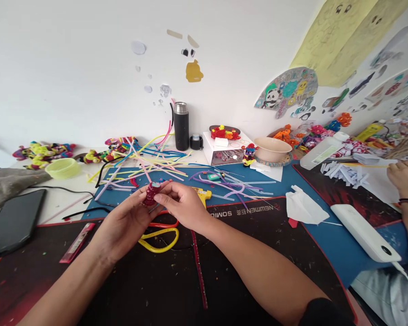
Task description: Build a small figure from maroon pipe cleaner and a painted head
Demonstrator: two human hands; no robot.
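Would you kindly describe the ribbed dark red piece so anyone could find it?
Find the black mat, then the left hand and right hand meeting near its far edge. They hold the piece: short and ribbed, unlike the long dark red strip nearby.

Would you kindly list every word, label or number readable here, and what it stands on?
"NEWMEN": on the dark mat.
"SOMIC": on the same mat, further left in the picture.
Characters between these two words: too small to read.
Labels on the bottle, small green item and pink case: too blurred to read.
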